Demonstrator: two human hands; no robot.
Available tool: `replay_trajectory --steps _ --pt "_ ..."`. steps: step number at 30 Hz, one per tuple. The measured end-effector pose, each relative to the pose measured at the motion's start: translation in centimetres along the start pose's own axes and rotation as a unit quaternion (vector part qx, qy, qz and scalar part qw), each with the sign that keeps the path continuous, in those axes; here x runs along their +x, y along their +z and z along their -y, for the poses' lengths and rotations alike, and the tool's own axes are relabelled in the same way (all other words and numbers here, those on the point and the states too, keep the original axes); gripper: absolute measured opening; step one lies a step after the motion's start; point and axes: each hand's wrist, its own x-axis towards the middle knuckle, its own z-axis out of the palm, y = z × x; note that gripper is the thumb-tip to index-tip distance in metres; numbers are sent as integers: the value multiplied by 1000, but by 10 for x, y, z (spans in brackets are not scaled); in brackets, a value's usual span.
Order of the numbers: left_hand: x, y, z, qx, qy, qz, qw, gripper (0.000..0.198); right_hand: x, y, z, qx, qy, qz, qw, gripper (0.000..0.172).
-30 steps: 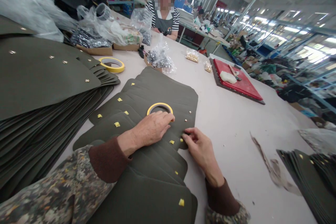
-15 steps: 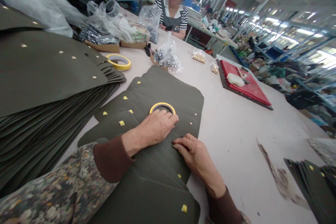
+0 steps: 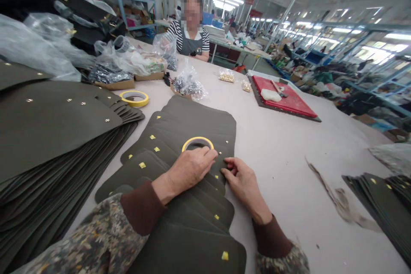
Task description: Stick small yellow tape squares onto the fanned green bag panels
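Note:
Overlapping dark olive panels (image 3: 202, 117) lie fanned down the table before me, with small yellow tape pieces (image 3: 142, 165) along both sides. My left hand (image 3: 188, 166) rests over them, its curled fingers gripping a roll of yellow tape (image 3: 197, 139); part of the ring is covered by the hand. At the panels' right edge is my right hand (image 3: 240, 182), thumb and index finger close together and the other fingers bent. What sits between those fingertips is too small to make out. Two metal studs (image 3: 227, 142) show on the top panel just beyond them.
A tall pile of studded panels (image 3: 58, 124) fills the left, with another yellow tape roll (image 3: 136, 98) behind. Bagged hardware (image 3: 188, 83) and a red board (image 3: 282, 96) stand farther back. At right lie a cloth strip (image 3: 334, 199) and more panels (image 3: 372, 197). A person (image 3: 192, 34) sits opposite.
My view has shifted, and the scene sits lower and to the left. The right hand has moved from over the panels out to their right edge. The left hand still holds the tape roll.

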Motion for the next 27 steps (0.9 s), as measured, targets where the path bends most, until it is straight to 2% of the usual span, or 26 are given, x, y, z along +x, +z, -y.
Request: replay_trajectory --steps 3,6,9,12,14,21,27 --pt "3 3 -3 -90 -20 -30 995 13 2 -2 8 37 -2 -15 999 24" --pt "4 -2 -2 -167 -12 -37 985 14 2 -8 16 124 10 -41 991 23" --pt "3 -6 -1 -176 1 -25 984 18 4 -13 26 174 -32 -15 984 22" --pt "2 -6 0 -153 -18 -38 987 29 7 -12 34 157 -102 11 982 22" --pt "1 -4 1 -139 -30 -44 989 35 9 -10 37 136 -124 20 983 21" --pt "0 -8 0 -127 4 -20 992 29 12 -6 36 77 -169 2 983 12" --pt "-2 -13 -1 -135 7 -2 991 22 9 -2 37 33 -170 -28 985 12"
